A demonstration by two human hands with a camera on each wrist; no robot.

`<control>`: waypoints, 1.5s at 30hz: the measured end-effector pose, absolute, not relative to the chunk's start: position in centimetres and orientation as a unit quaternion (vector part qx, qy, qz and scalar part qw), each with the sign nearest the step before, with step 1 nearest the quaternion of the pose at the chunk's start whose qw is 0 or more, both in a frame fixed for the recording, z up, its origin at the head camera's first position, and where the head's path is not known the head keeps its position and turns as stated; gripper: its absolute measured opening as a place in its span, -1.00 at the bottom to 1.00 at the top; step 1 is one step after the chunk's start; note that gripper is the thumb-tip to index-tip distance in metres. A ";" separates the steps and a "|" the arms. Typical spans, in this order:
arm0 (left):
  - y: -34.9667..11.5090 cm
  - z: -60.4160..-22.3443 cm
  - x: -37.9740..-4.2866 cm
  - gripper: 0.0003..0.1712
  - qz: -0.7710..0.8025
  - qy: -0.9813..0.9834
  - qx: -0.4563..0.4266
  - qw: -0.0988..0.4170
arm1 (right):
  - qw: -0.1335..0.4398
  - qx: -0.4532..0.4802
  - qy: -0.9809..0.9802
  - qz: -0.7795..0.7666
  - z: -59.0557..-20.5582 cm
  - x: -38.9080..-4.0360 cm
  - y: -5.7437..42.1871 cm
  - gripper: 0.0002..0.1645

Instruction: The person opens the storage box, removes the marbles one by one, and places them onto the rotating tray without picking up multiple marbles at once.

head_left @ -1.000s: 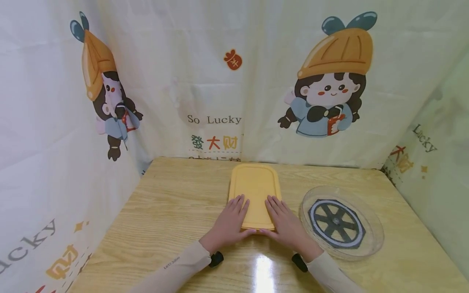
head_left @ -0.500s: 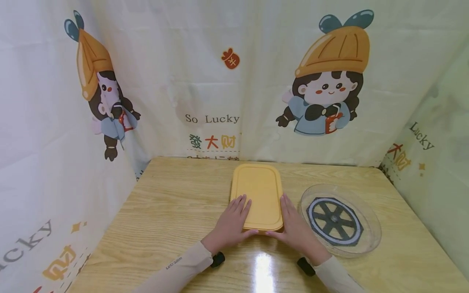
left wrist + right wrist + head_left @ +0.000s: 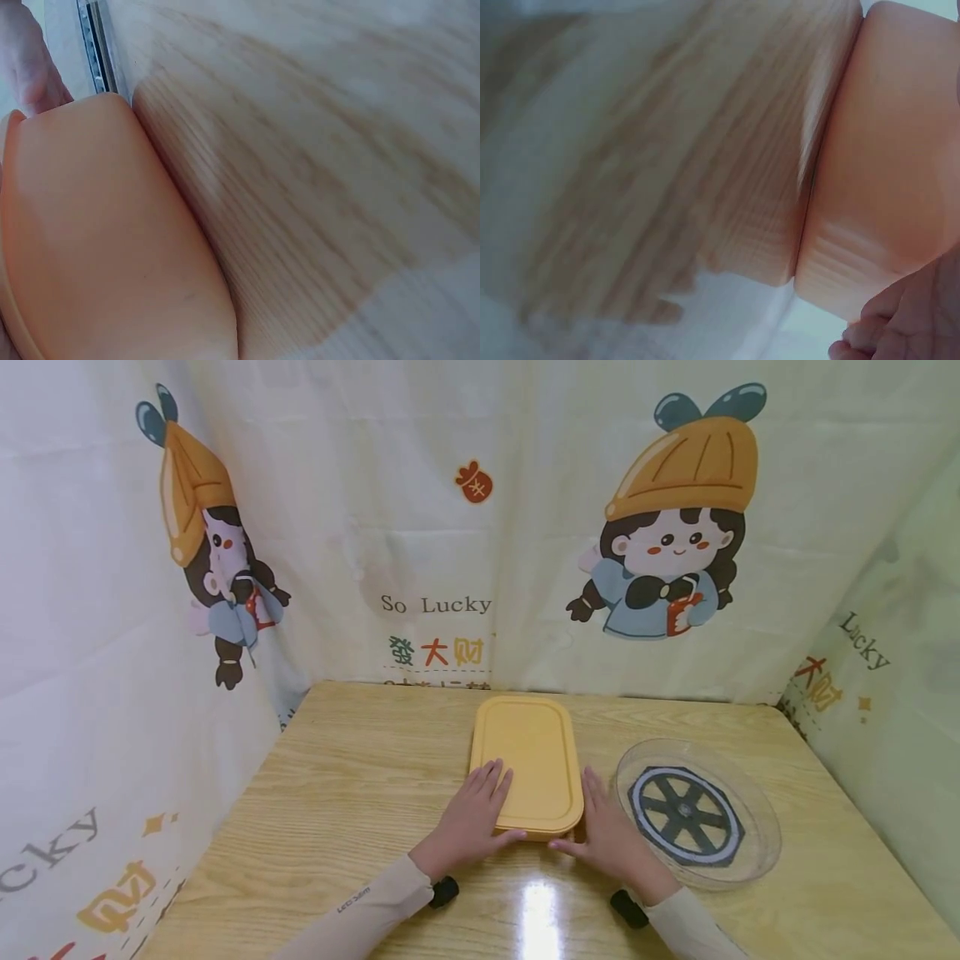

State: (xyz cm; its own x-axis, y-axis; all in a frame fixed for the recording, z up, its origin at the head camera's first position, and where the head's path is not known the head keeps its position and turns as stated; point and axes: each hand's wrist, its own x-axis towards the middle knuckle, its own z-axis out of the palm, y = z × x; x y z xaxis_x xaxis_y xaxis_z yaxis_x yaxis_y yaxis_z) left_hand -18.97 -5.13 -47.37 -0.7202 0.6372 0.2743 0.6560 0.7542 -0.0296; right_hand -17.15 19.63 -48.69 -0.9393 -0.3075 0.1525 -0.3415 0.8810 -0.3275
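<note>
The yellow box (image 3: 112,225) sits on the table (image 3: 352,760) between the two hands, stretching away past their fingertips. I see the left hand (image 3: 472,818) laid over its side of the lid (image 3: 525,735), fingers straight, thumb at the near edge, touching without clasping. The right hand (image 3: 609,831) is also uncurled, alongside the opposite wall, thumb close to the near corner; whether it makes contact, I can't tell. A clear round dish (image 3: 759,802) lies just outside the right hand.

I'd expect the box to be fairly light, though its contents are hidden from me. The walls look smooth, firm, perhaps slightly slick, and unlikely to break. I'd take hold low on both long walls, palms opposed, since the lid might lift away.
</note>
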 end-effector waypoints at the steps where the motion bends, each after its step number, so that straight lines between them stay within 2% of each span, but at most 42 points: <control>1: -5.1 -47.3 -19.0 0.03 -0.036 -0.928 -0.348 0.129 | 0.051 0.173 -0.968 0.175 -48.7 -17.2 19.6 0.42; 6: -4.8 -47.0 -18.9 0.01 -0.018 -0.934 -0.342 0.101 | 0.065 0.188 -0.966 0.164 -48.8 -17.3 19.7 0.35; 8: -4.7 -46.8 -18.9 -0.01 -0.006 -0.930 -0.350 0.114 | 0.065 0.188 -0.967 0.158 -48.8 -17.3 19.7 0.33; 10: -4.6 -46.6 -19.0 -0.03 0.004 -0.918 -0.368 0.147 | 0.064 0.189 -0.968 0.153 -48.8 -17.3 19.6 0.31; 14: -4.3 -46.0 -19.1 -0.16 0.013 -0.874 -0.412 0.259 | 0.066 0.192 -0.967 0.151 -48.8 -17.5 19.6 0.29; 17: -4.2 -45.7 -19.2 -0.35 0.008 -0.840 -0.436 0.322 | 0.064 0.191 -0.968 0.152 -48.6 -17.5 19.5 0.29; 20: -4.1 -45.5 -19.0 -0.58 0.007 -0.822 -0.450 0.349 | 0.064 0.192 -0.968 0.147 -48.4 -17.5 19.5 0.30; 22: -4.1 -45.5 -18.9 -0.68 0.008 -0.818 -0.454 0.353 | 0.063 0.194 -0.968 0.145 -48.3 -17.5 19.5 0.30; 25: -4.1 -45.6 -18.9 -0.74 0.017 -0.819 -0.454 0.351 | 0.058 0.196 -0.968 0.144 -48.3 -17.5 19.5 0.29; 39: -3.9 -44.6 -18.7 -0.77 0.004 -0.833 -0.448 0.324 | 0.059 0.199 -0.966 0.152 -48.1 -17.5 19.5 0.28; 45: -3.8 -43.5 -18.7 -0.77 -0.045 -0.837 -0.437 0.325 | 0.079 0.217 -0.961 0.152 -48.3 -17.5 19.6 0.23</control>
State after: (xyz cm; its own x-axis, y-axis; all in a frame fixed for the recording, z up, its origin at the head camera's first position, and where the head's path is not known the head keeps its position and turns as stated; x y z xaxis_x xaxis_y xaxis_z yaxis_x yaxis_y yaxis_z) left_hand -18.68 -3.78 -43.52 -0.4066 0.7036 0.5828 0.7614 0.6135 -0.2095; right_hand -17.52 19.61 -48.25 -0.8929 -0.3936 0.2185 -0.4418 0.8593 -0.2577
